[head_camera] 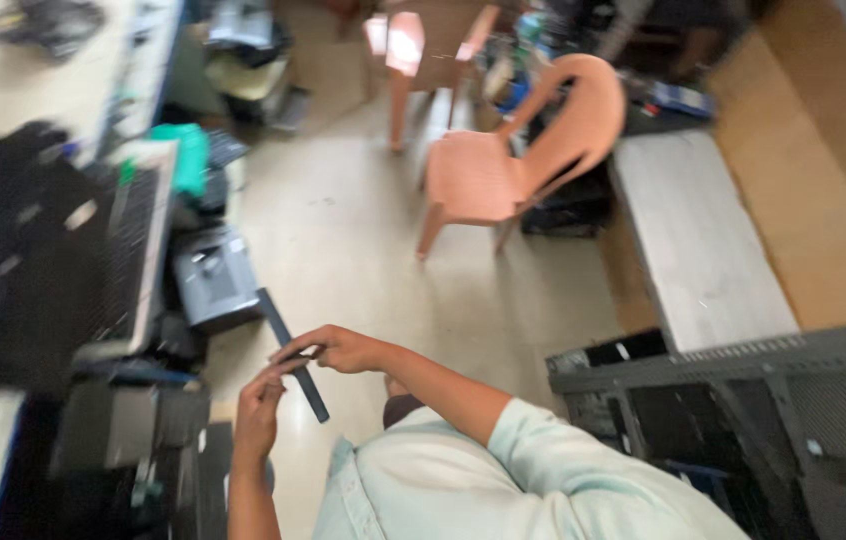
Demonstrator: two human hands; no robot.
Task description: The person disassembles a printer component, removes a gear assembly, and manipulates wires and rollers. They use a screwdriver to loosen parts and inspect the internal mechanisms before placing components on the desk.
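Note:
My two hands hold a long, narrow dark strip (295, 366) low in the middle of the view, over the floor. My right hand (341, 350) reaches in from the right in a pale green sleeve and pinches the strip near its middle. From below, my left hand (259, 410) grips the same stretch with its fingertips. The strip slants from upper left to lower right. The picture is blurred by motion.
A pink plastic chair (503, 165) stands on the beige floor ahead, and a second one (423, 45) stands farther back. A grey board (698, 240) lies at the right, with an open dark computer case (743, 400) below it. A keyboard (133, 250) and a grey box (213, 280) are at the left.

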